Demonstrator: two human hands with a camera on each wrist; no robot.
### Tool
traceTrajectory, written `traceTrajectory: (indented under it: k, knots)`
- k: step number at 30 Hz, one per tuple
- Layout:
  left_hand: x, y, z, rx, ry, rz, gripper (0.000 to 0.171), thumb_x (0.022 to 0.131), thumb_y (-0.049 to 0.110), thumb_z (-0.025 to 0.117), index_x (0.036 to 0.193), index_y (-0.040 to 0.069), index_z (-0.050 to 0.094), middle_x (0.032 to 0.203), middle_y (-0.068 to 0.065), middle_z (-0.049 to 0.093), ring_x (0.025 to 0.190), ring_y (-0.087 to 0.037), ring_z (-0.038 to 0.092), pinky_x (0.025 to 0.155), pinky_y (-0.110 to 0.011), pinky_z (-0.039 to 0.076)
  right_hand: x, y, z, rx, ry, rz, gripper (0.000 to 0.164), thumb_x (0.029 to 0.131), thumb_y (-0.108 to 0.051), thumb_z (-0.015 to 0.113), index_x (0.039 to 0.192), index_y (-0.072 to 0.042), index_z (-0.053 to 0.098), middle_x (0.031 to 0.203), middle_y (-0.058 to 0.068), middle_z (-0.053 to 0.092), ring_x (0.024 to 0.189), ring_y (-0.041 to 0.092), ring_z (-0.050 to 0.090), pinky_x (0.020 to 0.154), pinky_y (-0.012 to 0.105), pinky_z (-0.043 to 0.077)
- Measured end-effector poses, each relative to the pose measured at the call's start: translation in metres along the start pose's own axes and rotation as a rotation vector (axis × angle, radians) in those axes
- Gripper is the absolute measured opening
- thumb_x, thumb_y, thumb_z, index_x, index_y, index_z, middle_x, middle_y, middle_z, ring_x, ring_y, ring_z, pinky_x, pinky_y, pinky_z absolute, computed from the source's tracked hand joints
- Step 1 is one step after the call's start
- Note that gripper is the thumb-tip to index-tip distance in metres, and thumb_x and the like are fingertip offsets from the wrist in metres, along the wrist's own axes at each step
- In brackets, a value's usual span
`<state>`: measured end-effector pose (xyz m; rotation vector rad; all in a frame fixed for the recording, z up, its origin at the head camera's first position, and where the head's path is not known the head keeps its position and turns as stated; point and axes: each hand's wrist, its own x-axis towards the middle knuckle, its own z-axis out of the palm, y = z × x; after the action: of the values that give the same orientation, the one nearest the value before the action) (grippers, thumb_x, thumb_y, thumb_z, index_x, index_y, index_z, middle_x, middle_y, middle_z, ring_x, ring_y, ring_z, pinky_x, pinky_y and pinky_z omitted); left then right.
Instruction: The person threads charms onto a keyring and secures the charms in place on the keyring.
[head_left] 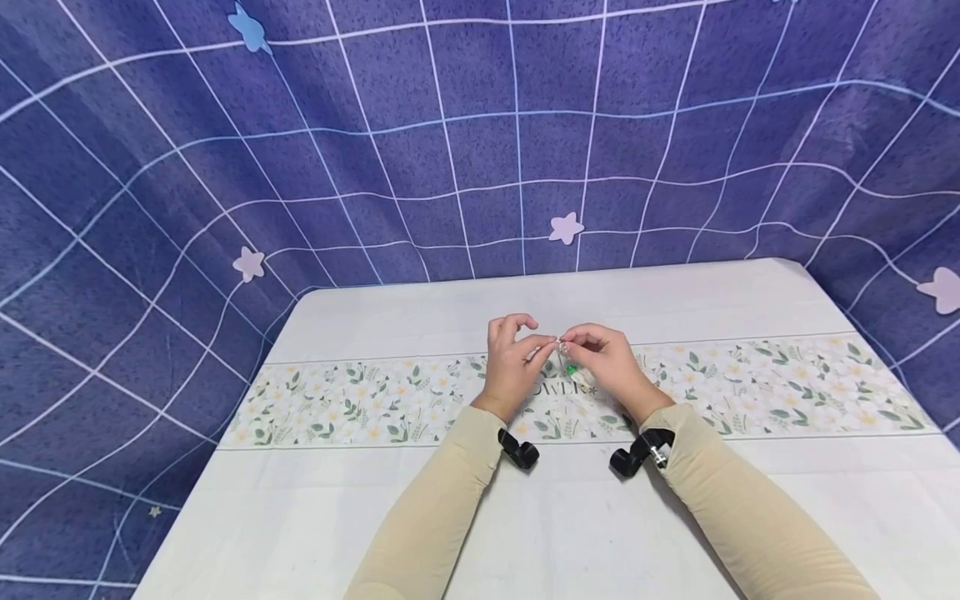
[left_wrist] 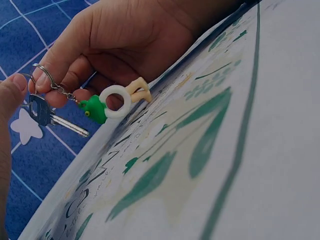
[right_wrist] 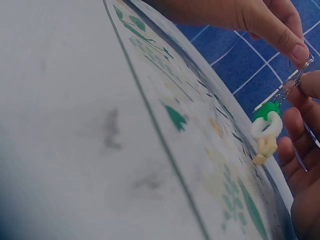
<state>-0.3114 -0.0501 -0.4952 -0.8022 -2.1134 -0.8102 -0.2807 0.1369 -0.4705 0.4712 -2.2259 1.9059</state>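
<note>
Fingertips meet over the middle of the white table. My left hand (head_left: 512, 367) pinches a thin metal key ring between thumb and forefinger, its other fingers raised. My right hand (head_left: 611, 367) grips the ring's other side, its thumb and fingers pressed on the metal key ring (left_wrist: 46, 75). A silver key (left_wrist: 70, 125) with a dark head hangs from it beside the left thumb (left_wrist: 11, 92). On a short chain dangles a charm (right_wrist: 267, 127) with a green top, a white loop and cream legs. Fingers partly hide the ring.
A white tablecloth (head_left: 555, 517) with a floral band (head_left: 360, 400) and printed lettering covers the table. Blue grid-patterned cloth (head_left: 480, 150) with stars hangs behind and at both sides. A black strap mount sits on each wrist, over beige sleeves.
</note>
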Motion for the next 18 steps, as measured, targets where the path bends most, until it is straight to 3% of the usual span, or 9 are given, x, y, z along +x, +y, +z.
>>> traceTrajectory:
  k: [4, 9, 12, 18]
  knots:
    - [0.000, -0.001, 0.000, 0.007, 0.001, 0.012, 0.012, 0.089, 0.026, 0.079, 0.091, 0.014, 0.081, 0.114, -0.004, 0.057, 0.106, -0.027, 0.047, 0.097, -0.041, 0.039, 0.002, 0.007, -0.001, 0.040, -0.006, 0.031, 0.014, 0.091, 0.005, 0.068, 0.104, 0.011, 0.069, 0.086, 0.021, 0.071, 0.075, 0.007, 0.063, 0.072, 0.021, 0.051]
    - [0.000, -0.001, 0.000, 0.005, -0.001, 0.025, 0.012, 0.089, 0.026, 0.079, 0.090, 0.014, 0.081, 0.113, -0.005, 0.057, 0.105, -0.028, 0.047, 0.096, -0.042, 0.039, 0.007, 0.029, -0.001, 0.078, -0.001, 0.052, 0.015, 0.091, 0.007, 0.066, 0.106, 0.012, 0.068, 0.080, 0.004, 0.071, 0.074, 0.007, 0.063, 0.072, 0.020, 0.051]
    - [0.000, -0.001, 0.000, 0.002, -0.002, 0.031, 0.013, 0.089, 0.026, 0.079, 0.090, 0.013, 0.080, 0.113, -0.006, 0.057, 0.105, -0.029, 0.047, 0.096, -0.043, 0.039, 0.007, 0.032, 0.000, 0.102, 0.005, 0.064, 0.015, 0.091, 0.008, 0.065, 0.105, 0.011, 0.068, 0.078, -0.005, 0.068, 0.073, 0.007, 0.063, 0.071, 0.021, 0.052]
    - [0.000, -0.002, 0.001, 0.007, -0.011, 0.031, 0.013, 0.089, 0.026, 0.078, 0.090, 0.014, 0.080, 0.113, -0.005, 0.056, 0.106, -0.027, 0.047, 0.096, -0.042, 0.038, 0.007, 0.032, 0.001, 0.169, 0.006, 0.062, 0.015, 0.089, 0.011, 0.062, 0.104, 0.014, 0.066, 0.075, -0.005, 0.067, 0.066, 0.011, 0.061, 0.064, 0.024, 0.052]
